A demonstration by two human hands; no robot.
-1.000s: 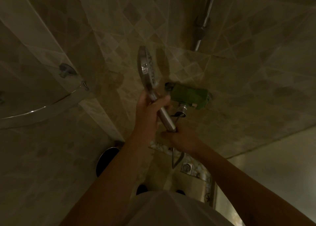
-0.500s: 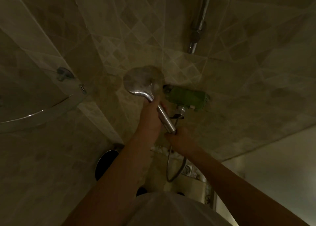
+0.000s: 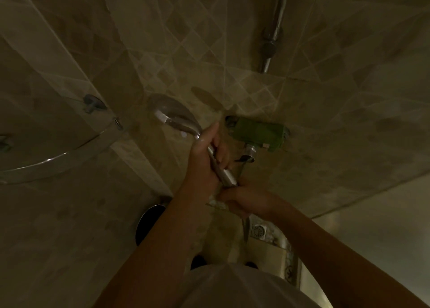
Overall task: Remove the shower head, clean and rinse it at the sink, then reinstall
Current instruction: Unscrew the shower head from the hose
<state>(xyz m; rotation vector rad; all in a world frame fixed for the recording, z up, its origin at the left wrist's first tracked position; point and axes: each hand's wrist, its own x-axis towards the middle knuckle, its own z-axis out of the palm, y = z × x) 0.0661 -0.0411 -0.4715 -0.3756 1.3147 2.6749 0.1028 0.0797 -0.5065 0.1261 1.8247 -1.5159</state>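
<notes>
- The chrome handheld shower head [image 3: 173,115] is in mid-air in front of the tiled wall, its round head up and to the left and its straight handle slanting down to the right; the head is blurred.
- The left hand [image 3: 204,161] is wrapped around the handle, thumb lying along it toward the head and fingers curled over the far side.
- The right hand [image 3: 244,200] is closed at the bottom end of the handle, where the hose joins; what its fingers pinch is too dark to tell.
- A thin metal hose [image 3: 245,226] hangs down from below the right hand toward the floor.
- Just right of the left hand, a green-covered block-shaped tap fitting [image 3: 258,133] sits on the wall, with a short chrome outlet [image 3: 249,154] pointing down from its underside.
- Above it, a chrome riser pipe [image 3: 278,16] runs up the beige diamond-patterned tiled wall [image 3: 162,40].
- To the left, a curved glass corner shelf [image 3: 46,161] is fixed to the wall by small metal clips.
- Below, on the shower floor, a square metal floor drain [image 3: 258,232] shows beside the right forearm.
- A light-coloured shirt [image 3: 232,286] fills the lower edge.
</notes>
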